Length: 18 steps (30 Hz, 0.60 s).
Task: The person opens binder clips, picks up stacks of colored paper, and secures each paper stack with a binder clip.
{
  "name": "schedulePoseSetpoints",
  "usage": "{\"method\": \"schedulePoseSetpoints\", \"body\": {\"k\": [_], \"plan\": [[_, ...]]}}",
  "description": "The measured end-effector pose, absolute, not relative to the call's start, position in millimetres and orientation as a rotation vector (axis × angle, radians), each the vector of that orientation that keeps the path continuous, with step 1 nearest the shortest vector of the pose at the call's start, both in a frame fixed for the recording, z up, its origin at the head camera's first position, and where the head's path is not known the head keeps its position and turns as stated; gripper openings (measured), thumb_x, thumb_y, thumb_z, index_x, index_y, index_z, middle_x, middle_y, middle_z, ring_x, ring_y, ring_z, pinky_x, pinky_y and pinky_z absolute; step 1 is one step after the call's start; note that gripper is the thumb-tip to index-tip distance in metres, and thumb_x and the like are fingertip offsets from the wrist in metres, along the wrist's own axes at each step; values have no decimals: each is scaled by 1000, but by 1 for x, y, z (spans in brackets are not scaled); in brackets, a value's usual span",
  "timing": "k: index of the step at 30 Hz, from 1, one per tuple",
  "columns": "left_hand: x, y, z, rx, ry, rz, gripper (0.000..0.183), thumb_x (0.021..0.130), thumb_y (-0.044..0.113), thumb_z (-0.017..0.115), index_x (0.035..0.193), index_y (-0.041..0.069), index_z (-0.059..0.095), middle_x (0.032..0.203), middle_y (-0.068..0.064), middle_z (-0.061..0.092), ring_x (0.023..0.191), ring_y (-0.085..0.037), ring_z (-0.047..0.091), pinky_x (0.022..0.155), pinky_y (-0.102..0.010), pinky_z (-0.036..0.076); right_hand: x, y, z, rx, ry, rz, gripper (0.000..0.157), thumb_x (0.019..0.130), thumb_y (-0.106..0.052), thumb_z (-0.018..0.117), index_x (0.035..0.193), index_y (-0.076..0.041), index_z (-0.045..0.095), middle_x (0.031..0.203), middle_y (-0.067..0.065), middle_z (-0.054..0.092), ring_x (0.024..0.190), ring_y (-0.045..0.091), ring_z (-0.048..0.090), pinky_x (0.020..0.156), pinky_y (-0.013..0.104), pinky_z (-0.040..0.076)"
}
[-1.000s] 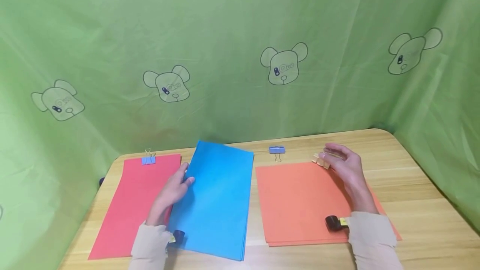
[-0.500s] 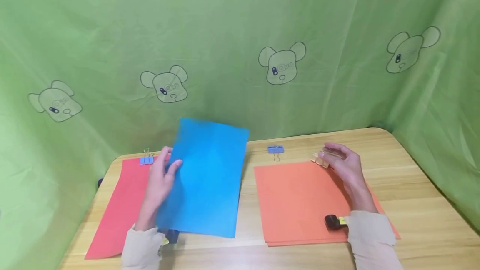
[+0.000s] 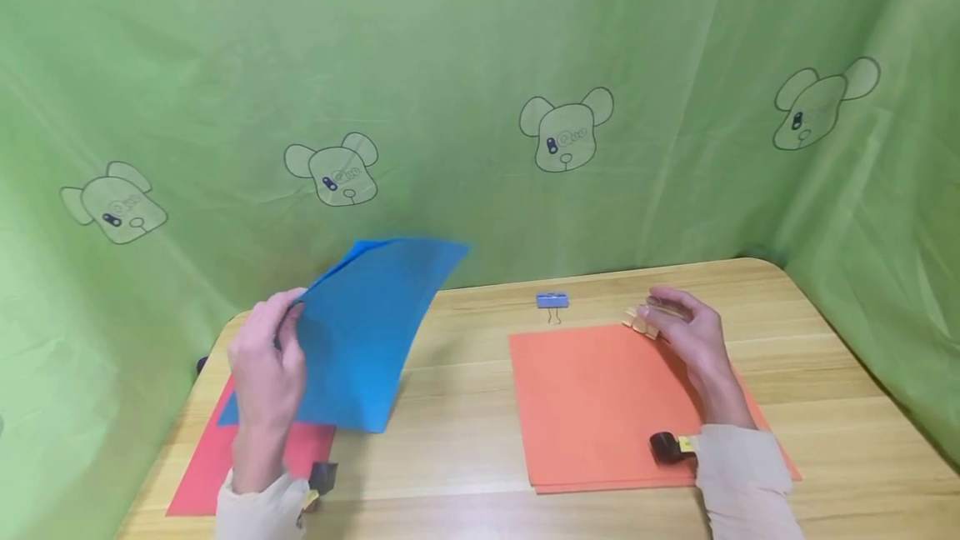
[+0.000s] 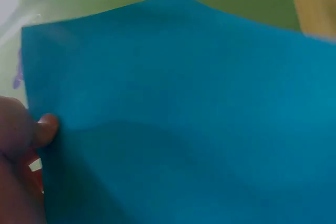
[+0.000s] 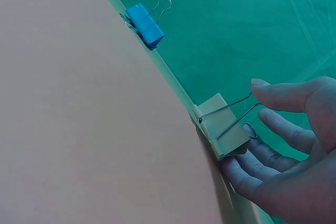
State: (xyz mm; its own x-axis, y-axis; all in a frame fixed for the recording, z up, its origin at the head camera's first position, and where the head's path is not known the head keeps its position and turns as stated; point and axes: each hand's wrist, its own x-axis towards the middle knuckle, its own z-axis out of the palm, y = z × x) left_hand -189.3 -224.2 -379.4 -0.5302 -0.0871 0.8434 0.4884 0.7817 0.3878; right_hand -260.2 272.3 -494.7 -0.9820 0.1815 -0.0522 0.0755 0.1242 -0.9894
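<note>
My left hand point(image 3: 262, 365) pinches the left edge of the blue paper point(image 3: 360, 340), thumb on the near face. Lifted off the table, the sheets bend and hang partly over the red paper point(image 3: 198, 477). In the left wrist view the blue paper point(image 4: 178, 98) fills most of the picture. My right hand point(image 3: 693, 336) holds a tan binder clip point(image 5: 226, 129) at the far edge of the orange paper point(image 3: 592, 407). Its thumb rests at the end of a wire handle, with fingers on the clip's other side. The red paper's upper part is hidden.
A purple-blue binder clip point(image 3: 552, 300) lies behind the orange paper on the wooden table point(image 3: 457, 473). Behind the table hangs a green curtain point(image 3: 450, 107) with printed bear heads. Black wrist cameras show near both sleeves.
My left hand has lifted the blue paper off the table and carried it left over the red paper, covering the clip there. The right hand has stayed in place at the tan clip.
</note>
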Motion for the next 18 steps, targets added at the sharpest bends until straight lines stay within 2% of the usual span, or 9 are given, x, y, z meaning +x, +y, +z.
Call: {"method": "schedulePoseSetpoints", "body": {"k": [3, 6, 12, 18], "plan": [[-186, -219, -373, -401, -2037, -585, 26, 93, -14, 60, 103, 3, 76, 87, -14, 73, 77, -34, 64, 72, -44, 43, -260, 274, -496, -274, -2301, 2016, 59, 96, -25, 74, 146, -3, 51, 135, 10, 57, 101, -2, 62, 84, 18, 54], [-185, -209, -372, -489, -2099, -465, 29, 89, -16, 63, 101, 6, 77, 89, -11, 74, 81, -34, 66, 72, -49, 41, -260, 275, -497, -285, -2300, 2033, 60, 97, -25, 74, 147, -3, 50, 137, 12, 55, 101, -3, 62, 85, 18, 54], [-187, -190, -382, -566, -2242, -338, 19, 83, -6, 79, 93, 9, 78, 88, -7, 76, 84, -30, 67, 73, -47, 41, -258, 275, -498, -290, -2289, 2029, 58, 96, -25, 76, 145, -5, 53, 134, 9, 58, 100, -2, 62, 82, 17, 54], [-184, -182, -388, -593, -2346, -338, 18, 80, 0, 86, 92, 11, 78, 85, -2, 75, 81, -25, 66, 69, -39, 42, -259, 273, -495, -268, -2266, 2054, 58, 95, -24, 76, 144, -4, 53, 129, 5, 61, 100, -1, 63, 79, 17, 54]]}}
